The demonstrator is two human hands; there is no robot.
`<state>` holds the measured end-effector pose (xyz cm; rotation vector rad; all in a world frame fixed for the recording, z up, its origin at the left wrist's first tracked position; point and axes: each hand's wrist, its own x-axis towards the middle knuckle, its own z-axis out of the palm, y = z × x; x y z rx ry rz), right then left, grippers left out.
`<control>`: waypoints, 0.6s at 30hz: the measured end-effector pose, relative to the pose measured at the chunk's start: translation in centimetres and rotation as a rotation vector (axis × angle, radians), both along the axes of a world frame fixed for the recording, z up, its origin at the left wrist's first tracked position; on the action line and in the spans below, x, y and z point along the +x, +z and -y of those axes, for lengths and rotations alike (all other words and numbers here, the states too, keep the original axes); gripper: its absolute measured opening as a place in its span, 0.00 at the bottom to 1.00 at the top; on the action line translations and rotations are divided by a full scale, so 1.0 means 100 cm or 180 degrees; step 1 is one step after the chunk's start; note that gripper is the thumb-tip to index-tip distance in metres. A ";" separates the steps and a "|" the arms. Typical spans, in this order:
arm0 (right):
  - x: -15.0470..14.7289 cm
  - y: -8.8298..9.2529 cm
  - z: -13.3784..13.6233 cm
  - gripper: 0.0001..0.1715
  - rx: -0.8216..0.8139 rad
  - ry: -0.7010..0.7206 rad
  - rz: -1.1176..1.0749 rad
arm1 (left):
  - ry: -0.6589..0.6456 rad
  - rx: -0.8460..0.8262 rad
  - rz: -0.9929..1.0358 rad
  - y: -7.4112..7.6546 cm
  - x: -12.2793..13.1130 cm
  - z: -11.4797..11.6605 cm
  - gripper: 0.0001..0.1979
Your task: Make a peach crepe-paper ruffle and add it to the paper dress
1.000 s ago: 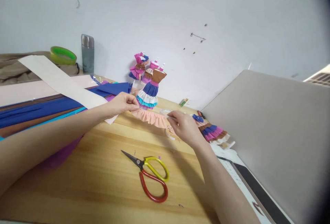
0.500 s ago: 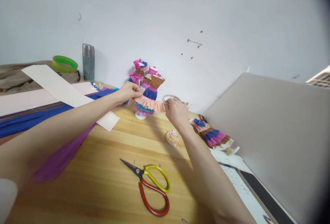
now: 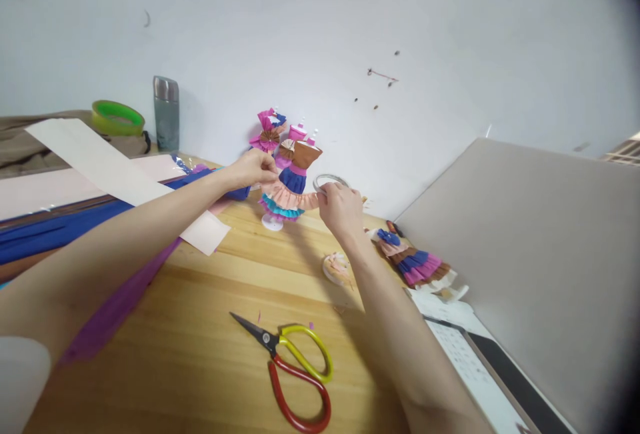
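A small dress form (image 3: 293,179) wears a brown bodice and a blue skirt, with teal and purple ruffles lower down. A peach ruffled strip (image 3: 289,199) runs across the front of its skirt. My left hand (image 3: 254,169) pinches the strip's left end against the skirt, fingertips together. At the strip's right end, my right hand (image 3: 341,209) is closed on it. A clear ring like a tape roll (image 3: 330,179) shows just behind my right fingers; whether they grip it too I cannot tell. Scissors (image 3: 287,361) with red and yellow handles lie nearer me.
Two more dressed forms (image 3: 269,131) stand behind. Paper strips (image 3: 100,157) and blue and purple crepe paper lie left, near a green tape roll (image 3: 119,118) and a flask (image 3: 167,113). Right are a small layered dress (image 3: 413,262) and an open laptop (image 3: 530,247). A scrap-covered roll (image 3: 338,269) lies mid-table.
My left hand has shifted slightly right and up, closer to the dress form's waist. The peach strip now sits closer around the skirt. My right hand has barely moved, and the view has shifted slightly.
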<state>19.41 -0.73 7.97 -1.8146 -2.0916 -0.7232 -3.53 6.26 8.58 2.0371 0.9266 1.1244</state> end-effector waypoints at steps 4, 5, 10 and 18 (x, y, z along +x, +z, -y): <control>0.000 0.001 -0.002 0.16 -0.0001 0.0018 -0.0061 | -0.0002 0.0111 -0.0152 0.001 0.000 -0.005 0.02; 0.000 0.001 -0.002 0.15 -0.0004 0.0023 -0.0076 | 0.0003 0.0137 -0.0190 0.002 0.000 -0.006 0.03; -0.001 0.000 -0.005 0.16 -0.0026 0.0055 -0.0143 | 0.0030 0.0275 -0.0330 0.003 -0.003 -0.008 0.03; 0.000 -0.001 -0.013 0.16 -0.0055 0.0135 -0.0187 | -0.0070 0.0342 -0.0429 0.001 -0.007 -0.014 0.05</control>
